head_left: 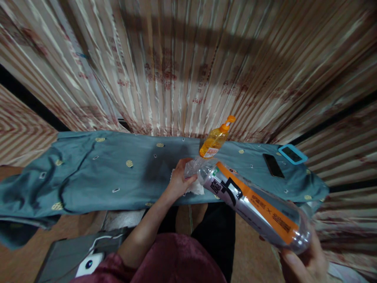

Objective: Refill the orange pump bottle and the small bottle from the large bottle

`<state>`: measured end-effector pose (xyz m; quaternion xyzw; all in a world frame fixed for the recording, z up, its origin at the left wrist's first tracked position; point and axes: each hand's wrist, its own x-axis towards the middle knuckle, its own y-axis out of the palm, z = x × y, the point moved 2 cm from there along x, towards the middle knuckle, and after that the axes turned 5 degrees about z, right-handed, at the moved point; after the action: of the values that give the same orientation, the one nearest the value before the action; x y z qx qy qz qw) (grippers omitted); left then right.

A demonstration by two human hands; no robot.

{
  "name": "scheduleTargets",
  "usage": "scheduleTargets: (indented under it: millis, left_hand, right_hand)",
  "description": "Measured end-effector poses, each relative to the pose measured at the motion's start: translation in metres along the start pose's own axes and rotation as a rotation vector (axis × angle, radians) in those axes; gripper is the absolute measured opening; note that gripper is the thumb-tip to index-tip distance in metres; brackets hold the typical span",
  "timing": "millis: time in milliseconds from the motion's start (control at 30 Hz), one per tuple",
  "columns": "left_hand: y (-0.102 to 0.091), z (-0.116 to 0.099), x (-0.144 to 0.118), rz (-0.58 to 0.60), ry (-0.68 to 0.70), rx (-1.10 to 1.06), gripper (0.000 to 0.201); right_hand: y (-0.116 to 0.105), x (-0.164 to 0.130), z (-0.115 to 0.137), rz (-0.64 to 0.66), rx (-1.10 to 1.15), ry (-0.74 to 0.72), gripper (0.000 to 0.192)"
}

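My right hand [308,259] is closed around the base of a large clear plastic bottle [253,202] with an orange and silver label. The bottle lies tilted in the air, its neck lower left and its base close to me. At the neck, my left hand [179,177] grips a small clear plastic cup [191,168]. Bottle mouth and cup rim overlap in view; I cannot tell whether they touch. Whether clear liquid is inside either one is hard to make out. A white tissue [197,189] lies beneath the cup and my left hand.
A narrow table with a grey-green patterned cloth [88,177] runs across. An orange pump bottle [216,139] stands just behind the cup. To the right lie a black phone [273,165] and a blue-framed device [292,154]. A pleated curtain [176,78] hangs behind. A white device [90,264] sits lower left.
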<state>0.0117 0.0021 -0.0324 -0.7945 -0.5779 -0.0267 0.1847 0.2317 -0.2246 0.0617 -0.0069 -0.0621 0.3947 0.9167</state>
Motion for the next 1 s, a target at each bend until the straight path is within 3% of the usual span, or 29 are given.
scheduleTargets:
  millis: [333,800,1000]
  left_hand:
    - [-0.001,-0.005,-0.001,0.002,-0.003,0.002,0.049]
    - [0.000,-0.001,-0.001,0.005,0.009,0.005,0.052]
    - [0.000,0.000,-0.001,0.006,0.021,-0.002,0.049]
  right_hand:
    - [-0.004,0.001,-0.003,0.051,-0.046,-0.021,0.089]
    - [-0.029,0.012,-0.034,0.084,-0.004,-0.068,0.089]
    - [-0.028,0.009,-0.034,0.121,-0.071,-0.152,0.084]
